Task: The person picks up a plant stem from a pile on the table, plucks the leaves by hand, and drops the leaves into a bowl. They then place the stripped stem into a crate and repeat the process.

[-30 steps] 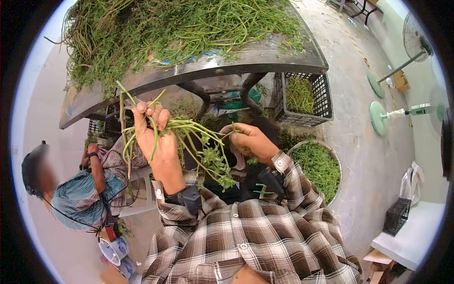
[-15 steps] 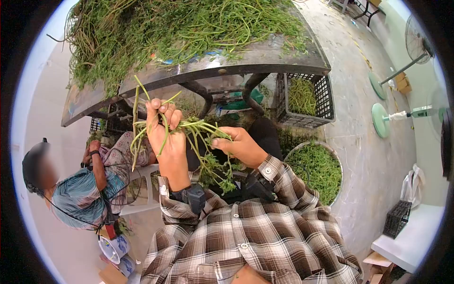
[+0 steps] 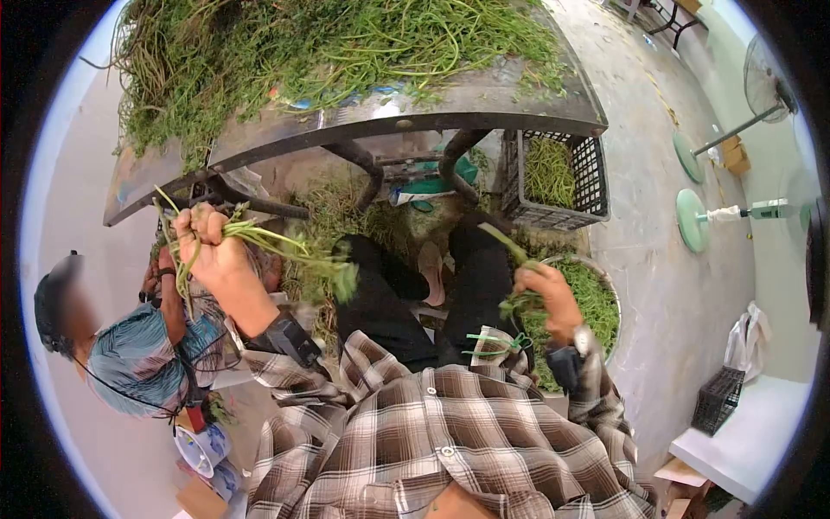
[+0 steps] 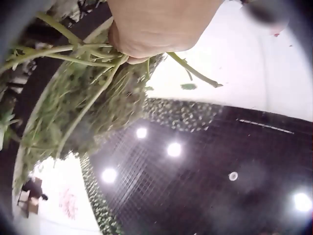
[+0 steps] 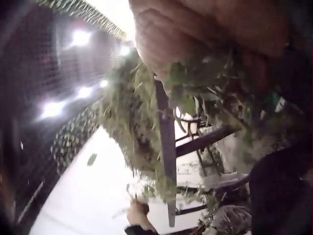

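My left hand [image 3: 220, 259], raised at the left below the table edge, grips a bunch of green leafy stems [image 3: 268, 237]. Stem ends stick out on both sides of the fist, with leaves at the right end. In the left wrist view the stems [image 4: 100, 88] spread from under the curled fingers. At the right, over the round container, my right hand [image 3: 553, 298] holds a torn-off leafy sprig [image 3: 506, 242]. The sprig's stem points up to the left, and its leaves hang under the fingers. Dark blurred leaves [image 5: 195, 93] show beneath that hand in the right wrist view.
A large heap of greens [image 3: 328, 52] covers the table [image 3: 389, 130]. Under its right end stands a black crate [image 3: 596, 186] of stems. The round container [image 3: 617, 307] beside my right leg holds leafy tops. Another person [image 3: 138, 359] sits at the left.
My hands were close together at the bunch and have moved apart. The left went left with the stems; the right went right and down over the round container with a sprig.
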Demonstrator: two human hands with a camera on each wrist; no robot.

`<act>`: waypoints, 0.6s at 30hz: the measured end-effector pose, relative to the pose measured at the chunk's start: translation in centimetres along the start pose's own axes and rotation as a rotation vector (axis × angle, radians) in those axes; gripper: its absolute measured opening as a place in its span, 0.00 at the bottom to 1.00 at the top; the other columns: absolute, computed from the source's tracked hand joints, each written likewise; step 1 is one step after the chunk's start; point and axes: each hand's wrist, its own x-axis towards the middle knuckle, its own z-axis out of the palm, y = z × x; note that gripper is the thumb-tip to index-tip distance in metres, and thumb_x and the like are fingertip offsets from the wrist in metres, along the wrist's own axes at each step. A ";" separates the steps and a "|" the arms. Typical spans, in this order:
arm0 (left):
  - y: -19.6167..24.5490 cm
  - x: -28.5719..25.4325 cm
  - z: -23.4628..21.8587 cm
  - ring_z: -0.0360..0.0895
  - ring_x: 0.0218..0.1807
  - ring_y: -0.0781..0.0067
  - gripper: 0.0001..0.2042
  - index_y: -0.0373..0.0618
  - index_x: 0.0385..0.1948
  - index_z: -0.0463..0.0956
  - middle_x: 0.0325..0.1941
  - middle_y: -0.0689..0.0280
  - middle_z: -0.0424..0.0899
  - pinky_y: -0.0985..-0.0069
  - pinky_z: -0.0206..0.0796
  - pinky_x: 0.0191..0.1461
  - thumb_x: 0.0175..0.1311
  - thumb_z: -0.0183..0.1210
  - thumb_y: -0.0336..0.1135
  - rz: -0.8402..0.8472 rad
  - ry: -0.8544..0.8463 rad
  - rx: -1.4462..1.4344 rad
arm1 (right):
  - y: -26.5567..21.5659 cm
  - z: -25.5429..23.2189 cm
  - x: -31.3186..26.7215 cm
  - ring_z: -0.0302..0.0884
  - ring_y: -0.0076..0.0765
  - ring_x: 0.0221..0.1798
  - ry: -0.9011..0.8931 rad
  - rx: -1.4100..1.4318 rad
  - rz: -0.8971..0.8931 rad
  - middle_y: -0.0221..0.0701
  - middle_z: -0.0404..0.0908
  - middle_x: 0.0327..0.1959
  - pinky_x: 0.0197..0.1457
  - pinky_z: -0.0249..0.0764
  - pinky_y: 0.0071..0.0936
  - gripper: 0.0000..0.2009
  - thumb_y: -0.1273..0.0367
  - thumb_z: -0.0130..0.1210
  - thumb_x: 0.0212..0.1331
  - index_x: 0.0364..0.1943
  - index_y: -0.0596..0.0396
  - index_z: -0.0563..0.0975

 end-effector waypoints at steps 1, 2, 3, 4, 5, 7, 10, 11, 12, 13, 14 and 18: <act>-0.5 -0.1 0.3 0.45 0.15 0.81 0.10 0.42 0.20 0.62 0.15 0.72 0.51 0.83 0.39 0.15 0.62 0.44 0.31 0.051 0.026 0.066 | 0.0 -0.8 -0.7 0.66 0.18 0.27 0.030 0.082 0.052 0.23 0.71 0.25 0.32 0.63 0.16 0.08 0.64 0.50 0.55 0.30 0.54 0.74; -1.2 -0.3 0.2 0.46 0.15 0.81 0.10 0.42 0.21 0.62 0.15 0.71 0.52 0.82 0.40 0.15 0.62 0.45 0.31 0.017 -0.033 0.069 | -0.4 -0.8 -1.1 0.65 0.17 0.28 0.058 0.168 0.103 0.22 0.71 0.25 0.32 0.63 0.15 0.09 0.63 0.50 0.56 0.29 0.54 0.73; -2.2 -0.5 0.3 0.46 0.15 0.82 0.09 0.42 0.20 0.63 0.16 0.71 0.53 0.83 0.39 0.14 0.61 0.45 0.30 0.012 0.028 0.080 | -0.5 -0.4 -0.9 0.65 0.17 0.28 0.048 0.172 0.106 0.22 0.71 0.25 0.32 0.63 0.15 0.09 0.63 0.50 0.56 0.29 0.54 0.73; -3.3 -0.7 0.4 0.46 0.14 0.82 0.09 0.42 0.20 0.63 0.16 0.71 0.54 0.83 0.38 0.13 0.61 0.46 0.29 0.005 0.088 0.089 | -0.7 0.2 -0.5 0.65 0.17 0.28 -0.001 0.168 0.055 0.22 0.70 0.25 0.32 0.63 0.15 0.09 0.63 0.49 0.57 0.30 0.53 0.72; -4.4 -0.9 0.6 0.47 0.14 0.82 0.10 0.42 0.21 0.64 0.16 0.71 0.55 0.83 0.38 0.13 0.62 0.47 0.32 -0.015 0.114 0.006 | -1.0 0.7 -0.1 0.64 0.17 0.28 -0.045 0.162 0.003 0.21 0.70 0.26 0.31 0.63 0.15 0.09 0.62 0.48 0.58 0.30 0.53 0.71; -5.2 -1.0 0.1 0.48 0.15 0.81 0.11 0.41 0.23 0.65 0.18 0.70 0.57 0.83 0.39 0.13 0.64 0.47 0.36 -0.083 0.087 -0.035 | -1.6 2.8 0.4 0.63 0.17 0.28 -0.034 0.161 0.004 0.21 0.68 0.25 0.31 0.62 0.16 0.08 0.63 0.47 0.59 0.30 0.53 0.70; -6.1 -1.6 0.8 0.49 0.15 0.81 0.11 0.41 0.24 0.65 0.19 0.69 0.58 0.82 0.41 0.14 0.65 0.45 0.36 -0.126 0.080 -0.067 | -0.7 5.4 2.4 0.62 0.18 0.27 -0.225 0.382 -0.080 0.23 0.66 0.23 0.31 0.61 0.17 0.08 0.65 0.46 0.60 0.31 0.55 0.68; -6.3 -1.8 1.2 0.49 0.15 0.81 0.11 0.41 0.24 0.65 0.20 0.68 0.59 0.82 0.42 0.14 0.65 0.45 0.36 -0.141 0.069 -0.082 | -0.8 6.3 3.0 0.62 0.19 0.26 -0.291 0.472 -0.067 0.24 0.66 0.22 0.31 0.61 0.17 0.08 0.66 0.46 0.61 0.31 0.57 0.68; -6.5 -2.0 1.6 0.49 0.15 0.81 0.11 0.41 0.24 0.65 0.20 0.68 0.59 0.82 0.42 0.14 0.65 0.45 0.36 -0.137 0.067 -0.076 | -1.0 7.7 3.1 0.60 0.18 0.25 -0.297 0.516 -0.051 0.24 0.65 0.22 0.30 0.60 0.16 0.08 0.66 0.46 0.61 0.31 0.56 0.69; -6.7 -2.2 1.9 0.49 0.15 0.81 0.11 0.41 0.24 0.65 0.20 0.68 0.59 0.81 0.42 0.14 0.65 0.44 0.37 -0.158 0.067 -0.094 | -1.2 8.4 3.3 0.60 0.17 0.25 -0.355 0.464 0.008 0.23 0.65 0.22 0.30 0.60 0.15 0.08 0.66 0.46 0.61 0.31 0.56 0.70; -7.0 -2.4 2.2 0.50 0.16 0.81 0.11 0.41 0.24 0.65 0.20 0.68 0.59 0.81 0.43 0.15 0.66 0.43 0.37 -0.179 0.067 -0.111 | -1.4 9.1 3.6 0.60 0.16 0.24 -0.413 0.412 0.065 0.23 0.65 0.22 0.30 0.60 0.15 0.08 0.67 0.46 0.61 0.32 0.56 0.72; -8.4 -3.2 3.1 0.50 0.16 0.81 0.11 0.42 0.25 0.64 0.20 0.68 0.59 0.81 0.43 0.14 0.67 0.42 0.36 -0.210 0.042 -0.080 | -3.3 13.0 3.4 0.57 0.13 0.24 -0.474 0.257 0.020 0.18 0.63 0.22 0.29 0.57 0.12 0.15 0.69 0.47 0.58 0.49 0.57 0.72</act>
